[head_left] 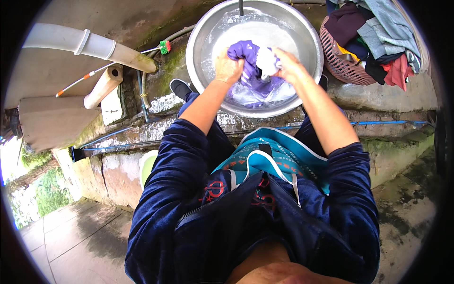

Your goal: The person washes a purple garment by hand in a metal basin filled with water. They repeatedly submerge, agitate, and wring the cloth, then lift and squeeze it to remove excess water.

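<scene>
2 bare hands working over a metal basin. 1 purple-and-white cloth is hanging bunched between them, its upper folds rising above the basin's middle, its lower purple part resting in the suds toward the basin's near side. Left hand, left of the basin's middle, is clamping on purple folds; right hand, right of the basin's middle, is gripping the white part. Fabric is hiding some fingertips; cannot tell how hard either is pressing. 1 pink basket, heaped with garments, is standing right of the basin. 1 white-and-orange stick is slanting left of the basin.

Judgement on handling: wet cloth is probably pulling downward, so gripping thick folds should be serving better than pinching an edge. Rubbing fold against fold, low over the basin, should be keeping splashes inside. Shifting both grips little by little should be reaching the inner folds.
</scene>
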The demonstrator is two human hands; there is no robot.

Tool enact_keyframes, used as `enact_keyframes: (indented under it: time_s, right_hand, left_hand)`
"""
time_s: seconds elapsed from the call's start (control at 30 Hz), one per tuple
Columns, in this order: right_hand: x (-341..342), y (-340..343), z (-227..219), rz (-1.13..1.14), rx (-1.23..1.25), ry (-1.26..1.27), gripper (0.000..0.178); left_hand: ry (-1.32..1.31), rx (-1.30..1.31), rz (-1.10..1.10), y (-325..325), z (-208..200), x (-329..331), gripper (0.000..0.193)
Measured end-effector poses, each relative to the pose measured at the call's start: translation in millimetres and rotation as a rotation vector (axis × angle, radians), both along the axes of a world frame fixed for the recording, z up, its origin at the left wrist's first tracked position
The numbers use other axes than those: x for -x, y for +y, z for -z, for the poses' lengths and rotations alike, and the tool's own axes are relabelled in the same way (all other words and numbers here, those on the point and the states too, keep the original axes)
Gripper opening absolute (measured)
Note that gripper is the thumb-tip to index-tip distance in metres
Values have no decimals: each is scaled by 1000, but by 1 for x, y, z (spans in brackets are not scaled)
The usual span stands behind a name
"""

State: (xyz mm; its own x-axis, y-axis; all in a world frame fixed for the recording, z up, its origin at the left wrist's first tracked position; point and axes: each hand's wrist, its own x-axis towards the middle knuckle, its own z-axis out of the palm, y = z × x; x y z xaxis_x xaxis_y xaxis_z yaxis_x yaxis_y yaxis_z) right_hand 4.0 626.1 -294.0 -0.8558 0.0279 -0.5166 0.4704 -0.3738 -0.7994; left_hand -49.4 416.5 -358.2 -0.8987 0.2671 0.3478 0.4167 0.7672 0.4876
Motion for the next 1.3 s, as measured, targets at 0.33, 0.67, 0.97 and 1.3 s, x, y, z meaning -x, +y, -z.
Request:
enact_keyframes:
  time_s: [0.33,0.67,0.97,1.3]
  right_hand:
    - [27,53,-23,-328,-907,130,50]
    - [35,79,-16,-13,-554,118,43]
    - [36,82,-14,147,-102,120,38]
    - [34,65,-8,-41,151,238,37]
  left_hand:
    - [-439,-345,133,-3,14,11,36]
    - [-298,-421,-96,-8,-11,30,37]
    - [-358,-204,-322,-60,4,46,37]
    - [-563,-850,-167,-44,-19,38,42]
